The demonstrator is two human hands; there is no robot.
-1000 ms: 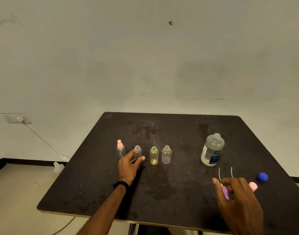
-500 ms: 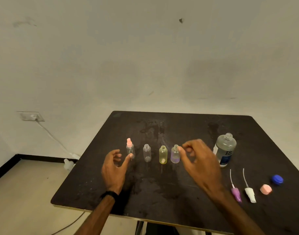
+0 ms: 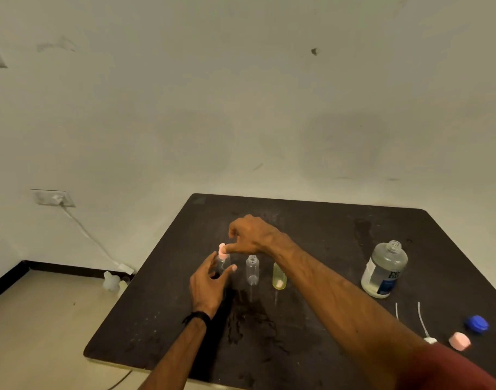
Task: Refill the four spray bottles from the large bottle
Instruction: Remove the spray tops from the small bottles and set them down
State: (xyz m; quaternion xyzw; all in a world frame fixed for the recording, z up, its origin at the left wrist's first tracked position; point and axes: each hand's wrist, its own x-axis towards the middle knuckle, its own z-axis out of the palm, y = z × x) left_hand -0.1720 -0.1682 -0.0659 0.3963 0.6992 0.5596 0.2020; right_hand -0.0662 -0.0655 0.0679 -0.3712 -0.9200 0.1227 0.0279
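spray bottle with pink pump (image 3: 222, 256), table's (image 3: 325, 220) left end: right hand (image 3: 252, 235) just crossed over, pinching pump; left hand (image 3: 210, 282) loosely cupping body. last pump coming off.

A bare, plain room is showing here — more a makeshift workspace than a home or a lab. A scuffed black table (image 3: 339, 249) is standing against a stained, unpainted wall (image 3: 241, 108), a cable is hanging from a wall socket (image 3: 54, 197), and beige floor (image 3: 38, 319) is running to a dark skirting board.
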